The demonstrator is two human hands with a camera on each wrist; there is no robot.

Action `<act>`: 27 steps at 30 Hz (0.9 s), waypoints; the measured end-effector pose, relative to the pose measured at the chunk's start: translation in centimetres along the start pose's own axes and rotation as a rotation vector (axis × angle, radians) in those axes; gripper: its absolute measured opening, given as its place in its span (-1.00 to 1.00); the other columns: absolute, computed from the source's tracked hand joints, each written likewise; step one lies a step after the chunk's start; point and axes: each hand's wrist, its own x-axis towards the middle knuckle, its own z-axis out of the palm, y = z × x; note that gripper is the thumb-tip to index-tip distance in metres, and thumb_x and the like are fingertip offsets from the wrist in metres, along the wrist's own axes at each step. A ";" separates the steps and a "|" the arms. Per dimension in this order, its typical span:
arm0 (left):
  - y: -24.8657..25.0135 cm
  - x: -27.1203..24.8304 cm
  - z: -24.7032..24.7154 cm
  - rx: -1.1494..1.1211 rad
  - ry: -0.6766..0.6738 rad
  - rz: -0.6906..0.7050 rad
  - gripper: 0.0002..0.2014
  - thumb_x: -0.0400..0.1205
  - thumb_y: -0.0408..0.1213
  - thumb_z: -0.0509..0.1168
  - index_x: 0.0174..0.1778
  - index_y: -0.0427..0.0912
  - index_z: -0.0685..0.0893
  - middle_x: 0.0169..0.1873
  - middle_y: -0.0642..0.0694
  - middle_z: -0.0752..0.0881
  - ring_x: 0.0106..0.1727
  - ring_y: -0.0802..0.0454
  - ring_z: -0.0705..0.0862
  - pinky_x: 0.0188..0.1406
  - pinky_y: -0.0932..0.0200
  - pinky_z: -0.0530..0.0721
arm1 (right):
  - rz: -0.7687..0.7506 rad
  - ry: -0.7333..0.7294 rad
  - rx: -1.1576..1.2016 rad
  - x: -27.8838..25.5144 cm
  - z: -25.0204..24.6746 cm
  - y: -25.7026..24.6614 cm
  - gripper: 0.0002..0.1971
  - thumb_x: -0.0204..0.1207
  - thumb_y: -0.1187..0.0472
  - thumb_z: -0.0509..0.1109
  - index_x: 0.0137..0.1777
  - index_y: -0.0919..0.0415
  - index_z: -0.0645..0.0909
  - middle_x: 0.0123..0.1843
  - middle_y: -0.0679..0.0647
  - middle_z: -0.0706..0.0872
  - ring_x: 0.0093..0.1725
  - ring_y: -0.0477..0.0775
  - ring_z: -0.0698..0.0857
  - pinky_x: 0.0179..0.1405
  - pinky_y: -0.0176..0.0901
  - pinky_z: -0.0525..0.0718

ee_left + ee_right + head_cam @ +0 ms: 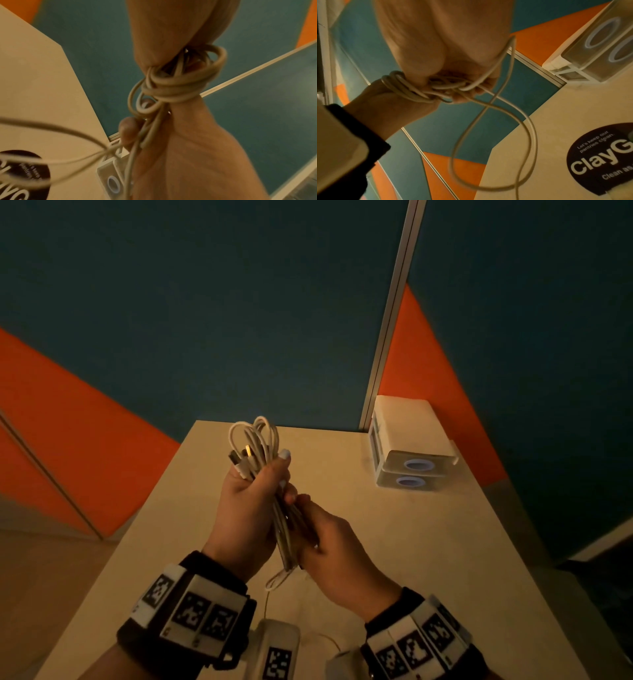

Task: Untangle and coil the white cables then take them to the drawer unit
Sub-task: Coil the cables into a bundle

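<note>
My left hand (pixel 251 501) was raised above the table (pixel 428 542), fingers wrapped around the bundle of white cables (pixel 255 446), loops pointing up. My right hand (pixel 337 549) pinched the bundle's lower strands; the drawer unit (pixel 409 450) stood at the table's far right corner.

White cables (pixel 491 121) in curled fingers (pixel 467 93)
</note>
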 end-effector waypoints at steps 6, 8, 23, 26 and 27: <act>0.4 1.0 -0.5 -0.050 -0.042 0.030 -0.87 0.56 -0.21 0.27 -0.25 -0.11 0.47 -0.51 0.05 0.45 -0.57 0.20 0.43 -0.49 0.20 0.59 | 0.014 -0.021 0.129 -0.2 -0.7 0.6 -0.52 0.35 -0.20 0.31 0.18 0.04 0.47 -0.06 0.07 0.68 -0.15 0.08 0.70 -0.10 0.17 0.68; 0.4 1.2 -0.3 -0.067 -0.036 0.032 -0.87 0.58 -0.23 0.27 -0.24 -0.11 0.46 -0.51 0.06 0.44 -0.58 0.20 0.41 -0.50 0.22 0.57 | 0.045 -0.068 0.191 0.0 -1.0 0.7 -0.63 0.31 -0.17 0.38 -0.02 0.07 0.61 -0.26 0.06 0.66 -0.24 0.09 0.62 -0.19 0.18 0.61; 1.7 2.0 0.9 -0.181 0.060 0.067 -0.86 0.65 -0.26 0.22 -0.22 -0.13 0.48 -0.42 -0.02 0.53 -0.40 0.06 0.71 -0.14 -0.06 0.79 | 0.139 0.007 0.256 -0.9 -0.4 2.4 -0.89 0.54 0.12 0.30 -0.09 0.06 0.65 -0.24 -0.15 0.75 -0.18 -0.18 0.67 -0.10 -0.22 0.58; 1.7 1.8 1.1 -0.187 0.081 0.072 -0.87 0.66 -0.25 0.23 -0.20 -0.13 0.48 -0.42 -0.01 0.52 -0.46 0.09 0.67 -0.20 -0.03 0.80 | 0.156 -0.045 0.395 -1.0 -0.1 2.3 -0.60 0.28 0.09 0.39 0.16 0.02 0.55 0.17 -0.12 0.71 0.17 -0.06 0.67 0.01 -0.19 0.58; 1.6 1.7 1.2 -0.175 0.086 0.075 -0.86 0.66 -0.24 0.23 -0.21 -0.11 0.48 -0.44 0.01 0.51 -0.50 0.12 0.62 -0.27 0.04 0.77 | 0.159 -0.058 0.425 -0.9 0.0 2.2 -0.50 0.18 0.10 0.42 0.19 -0.03 0.53 0.19 -0.19 0.70 0.22 -0.13 0.64 0.06 -0.19 0.57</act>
